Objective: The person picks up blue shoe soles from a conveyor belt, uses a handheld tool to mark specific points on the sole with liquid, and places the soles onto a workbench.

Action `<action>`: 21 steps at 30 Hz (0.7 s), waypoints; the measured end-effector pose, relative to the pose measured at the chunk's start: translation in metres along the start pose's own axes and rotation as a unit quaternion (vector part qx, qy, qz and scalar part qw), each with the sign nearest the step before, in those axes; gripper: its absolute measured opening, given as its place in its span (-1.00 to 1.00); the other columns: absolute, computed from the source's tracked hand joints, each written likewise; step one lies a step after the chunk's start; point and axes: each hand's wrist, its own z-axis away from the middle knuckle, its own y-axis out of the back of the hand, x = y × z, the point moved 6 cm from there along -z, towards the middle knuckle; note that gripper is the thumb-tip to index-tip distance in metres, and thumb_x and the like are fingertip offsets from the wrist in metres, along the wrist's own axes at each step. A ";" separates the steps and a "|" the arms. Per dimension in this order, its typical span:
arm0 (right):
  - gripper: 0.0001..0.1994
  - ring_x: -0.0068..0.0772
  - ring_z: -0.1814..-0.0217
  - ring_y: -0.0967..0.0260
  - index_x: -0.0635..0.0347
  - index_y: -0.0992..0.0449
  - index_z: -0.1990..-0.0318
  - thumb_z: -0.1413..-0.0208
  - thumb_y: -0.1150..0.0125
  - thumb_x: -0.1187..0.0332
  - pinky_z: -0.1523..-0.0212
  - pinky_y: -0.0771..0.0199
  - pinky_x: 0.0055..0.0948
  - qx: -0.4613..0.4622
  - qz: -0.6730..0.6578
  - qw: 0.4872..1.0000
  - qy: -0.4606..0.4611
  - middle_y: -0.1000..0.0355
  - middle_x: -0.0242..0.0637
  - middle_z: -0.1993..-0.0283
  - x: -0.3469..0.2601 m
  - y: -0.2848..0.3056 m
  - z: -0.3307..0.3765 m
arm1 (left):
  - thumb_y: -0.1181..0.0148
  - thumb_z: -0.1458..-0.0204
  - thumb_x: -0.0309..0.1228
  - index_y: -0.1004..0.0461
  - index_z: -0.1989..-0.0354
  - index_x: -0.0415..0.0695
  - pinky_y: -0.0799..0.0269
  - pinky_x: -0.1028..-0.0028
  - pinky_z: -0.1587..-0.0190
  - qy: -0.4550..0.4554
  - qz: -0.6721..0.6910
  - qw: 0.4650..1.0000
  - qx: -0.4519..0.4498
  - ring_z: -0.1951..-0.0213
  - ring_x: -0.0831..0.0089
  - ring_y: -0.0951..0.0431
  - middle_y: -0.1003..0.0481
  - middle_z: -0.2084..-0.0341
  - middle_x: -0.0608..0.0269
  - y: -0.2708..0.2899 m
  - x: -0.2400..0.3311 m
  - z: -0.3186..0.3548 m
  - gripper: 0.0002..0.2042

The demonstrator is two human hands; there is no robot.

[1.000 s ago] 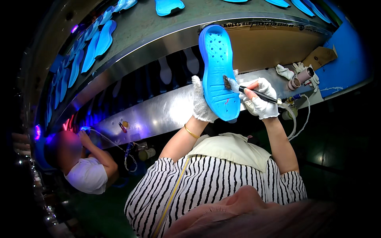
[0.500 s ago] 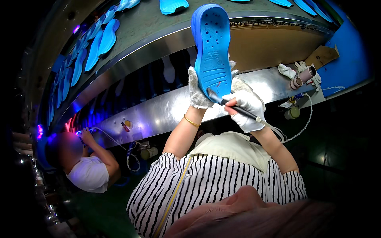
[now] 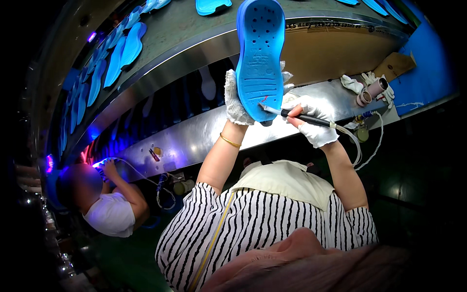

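Note:
A blue shoe sole, dotted with small holes toward its far end, stands nearly upright in front of me. My left hand, in a whitish knit glove, is closed round its near part, with fingers showing past the right edge. In my right hand, gloved with bare fingertips, is a brush with a black handle and a pale tube at its rear. Its bristles touch the near end of the sole's face, just below a small red mark. The sole hides part of my left palm.
More blue soles lie on the wide belt beyond the metal edge. On the shiny ledge are a red-handled tool, white gloves and a pinkish tube. A co-worker sits at left; a cardboard piece is right.
The sole has shifted slightly up and right. My right hand has moved right, and the brush tip now lies farther in on the sole's face, away from its left edge.

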 end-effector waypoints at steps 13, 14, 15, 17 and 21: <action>-0.86 -0.54 0.35 -0.42 0.20 -0.50 0.33 0.01 -0.33 0.60 0.25 -0.44 -0.48 -0.080 -0.029 0.990 -0.115 -0.49 -0.35 0.37 0.006 -0.004 0.014 | 0.11 -0.11 0.32 -0.02 -0.43 -0.22 -0.29 -0.05 -0.28 0.061 0.006 0.998 -0.005 -0.25 -0.21 -0.32 -0.18 -0.31 -0.29 0.006 0.013 -0.002 -0.08; -0.80 -0.50 0.33 -0.41 0.17 -0.48 0.29 0.03 -0.35 0.61 0.27 -0.42 -0.50 -0.059 0.032 0.997 0.034 -0.47 -0.33 0.33 -0.008 -0.005 0.003 | 0.11 -0.12 0.31 -0.02 -0.43 -0.23 -0.29 -0.04 -0.28 0.065 -0.025 0.997 0.012 -0.25 -0.21 -0.33 -0.18 -0.30 -0.31 0.006 0.012 -0.002 -0.08; -0.80 -0.41 0.28 -0.43 0.16 -0.49 0.33 0.06 -0.36 0.64 0.22 -0.44 -0.49 -0.056 0.042 0.997 0.026 -0.49 -0.28 0.28 -0.008 -0.004 0.000 | 0.11 -0.12 0.30 -0.02 -0.42 -0.24 -0.28 -0.04 -0.28 0.076 -0.057 0.995 0.020 -0.24 -0.21 -0.33 -0.19 -0.29 -0.32 0.005 0.011 -0.003 -0.09; -0.81 -0.34 0.25 -0.46 0.17 -0.49 0.37 0.09 -0.35 0.66 0.16 -0.46 -0.43 -0.057 0.124 0.985 0.107 -0.51 -0.27 0.24 -0.013 -0.011 -0.005 | 0.10 -0.14 0.28 -0.04 -0.42 -0.27 -0.26 -0.04 -0.29 0.093 -0.091 0.991 0.039 -0.24 -0.22 -0.33 -0.19 -0.28 -0.35 0.006 0.008 -0.005 -0.10; -0.81 -0.34 0.19 -0.49 0.20 -0.51 0.40 0.14 -0.35 0.68 0.09 -0.48 -0.40 -0.096 0.130 0.979 0.122 -0.53 -0.26 0.20 -0.005 -0.021 -0.007 | 0.05 -0.22 0.11 -0.21 -0.31 -0.32 -0.50 0.05 -0.12 0.137 -0.104 0.976 0.133 -0.08 -0.12 -0.51 -0.37 -0.14 -0.32 0.019 0.010 -0.008 -0.27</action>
